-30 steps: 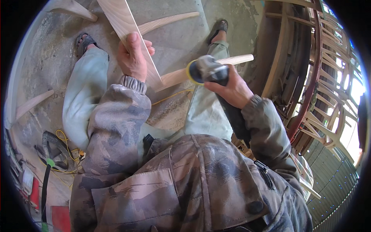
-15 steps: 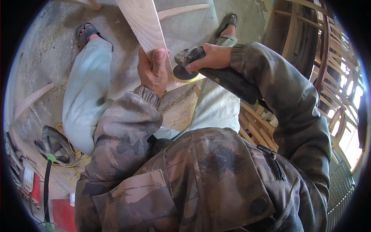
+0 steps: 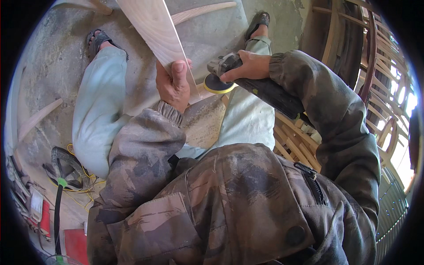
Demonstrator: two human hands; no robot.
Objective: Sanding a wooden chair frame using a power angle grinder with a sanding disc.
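The left hand [image 3: 173, 86] is closed around the lower edge of a pale, flat wooden board [image 3: 152, 28] slanting up over the concrete floor [image 3: 57, 66]. The right hand [image 3: 249, 66] is wrapped around a dark handheld sander with a yellow disc [image 3: 219, 84], the disc just beside the board's right edge, above the knees.

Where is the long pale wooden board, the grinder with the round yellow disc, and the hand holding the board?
long pale wooden board [image 3: 152, 26], head view, on its flat face.
grinder with the round yellow disc [image 3: 217, 84], head view, on the disc.
left hand [image 3: 172, 88], head view, on its back.
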